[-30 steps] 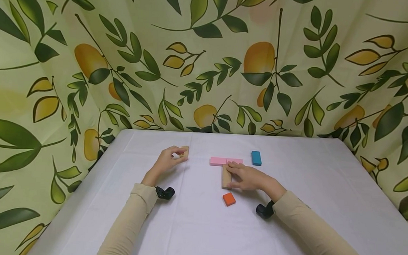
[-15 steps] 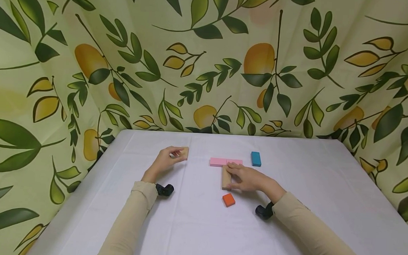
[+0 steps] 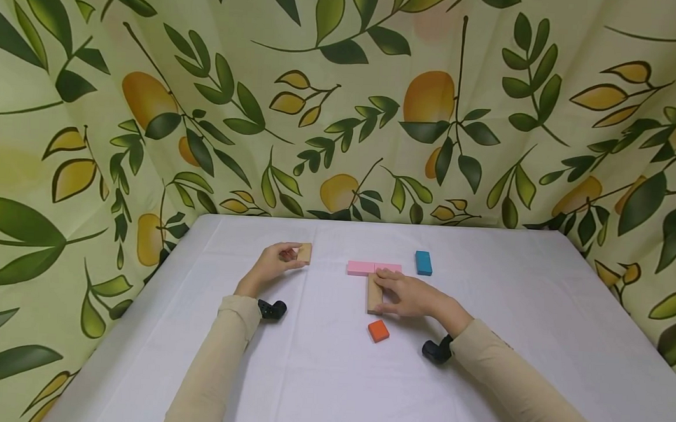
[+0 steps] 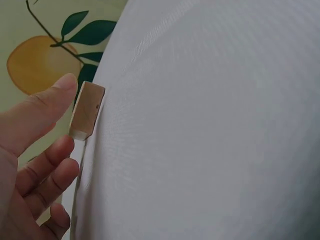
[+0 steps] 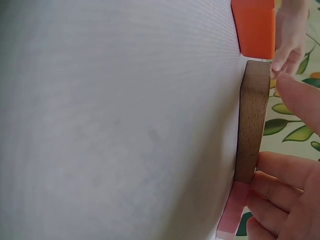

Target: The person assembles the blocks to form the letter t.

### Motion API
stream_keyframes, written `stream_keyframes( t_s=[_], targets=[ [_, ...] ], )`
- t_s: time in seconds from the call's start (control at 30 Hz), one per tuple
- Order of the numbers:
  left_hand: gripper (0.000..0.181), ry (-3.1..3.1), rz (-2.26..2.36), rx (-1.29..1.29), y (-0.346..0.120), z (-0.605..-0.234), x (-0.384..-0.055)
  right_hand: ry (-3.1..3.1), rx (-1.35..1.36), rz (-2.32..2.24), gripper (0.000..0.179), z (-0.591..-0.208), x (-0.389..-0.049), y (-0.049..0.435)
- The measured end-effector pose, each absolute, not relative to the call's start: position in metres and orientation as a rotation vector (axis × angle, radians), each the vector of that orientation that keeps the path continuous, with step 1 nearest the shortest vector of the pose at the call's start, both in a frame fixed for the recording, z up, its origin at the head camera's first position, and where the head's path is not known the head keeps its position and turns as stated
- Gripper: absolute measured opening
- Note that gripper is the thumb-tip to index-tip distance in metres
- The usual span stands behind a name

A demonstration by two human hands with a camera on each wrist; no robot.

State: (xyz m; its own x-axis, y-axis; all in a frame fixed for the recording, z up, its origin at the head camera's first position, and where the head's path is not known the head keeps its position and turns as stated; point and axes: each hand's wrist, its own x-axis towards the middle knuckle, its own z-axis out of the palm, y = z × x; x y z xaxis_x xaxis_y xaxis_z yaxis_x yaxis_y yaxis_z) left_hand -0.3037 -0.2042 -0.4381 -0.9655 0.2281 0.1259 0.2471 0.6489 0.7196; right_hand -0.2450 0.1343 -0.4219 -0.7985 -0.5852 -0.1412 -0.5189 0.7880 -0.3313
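Note:
A small plain wooden block (image 3: 304, 253) stands at the left on the white cloth. My left hand (image 3: 272, 263) is beside it, thumb and fingers spread on either side; in the left wrist view, narrow gaps show between the fingertips and the block. My right hand (image 3: 416, 295) lies over a longer wooden block (image 3: 374, 294). In the right wrist view its fingers (image 5: 277, 170) touch that block near the pink end, while the thumb stands slightly apart from it. Two pink blocks (image 3: 360, 268) lie end to end across the longer block's far end.
An orange block (image 3: 378, 331) lies just nearer than the longer wooden block. To the back right is a blue block (image 3: 424, 263). Behind the table (image 3: 318, 369) hangs a leaf-and-fruit patterned curtain (image 3: 343, 109). Both wrists carry black cameras (image 3: 272, 309).
My left hand's fingers have drawn back slightly left, uncovering more of the small wooden block, which stays in place. My right hand and the other blocks look unchanged.

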Motion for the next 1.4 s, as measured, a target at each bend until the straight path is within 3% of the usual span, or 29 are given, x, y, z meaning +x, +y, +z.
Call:
stream_keyframes(
  t_s=[0.93,1.4],
  targets=[
    [0.071,-3.094,-1.357,-0.389,-0.219,-0.427,-0.327,2.749,-0.832,-0.412,0.076,-0.421,-0.245,0.133],
    [0.069,-3.164,-1.350,-0.272,-0.212,-0.422,-0.330,2.754,-0.827,-0.424,0.077,-0.420,-0.243,0.133]
  ],
)
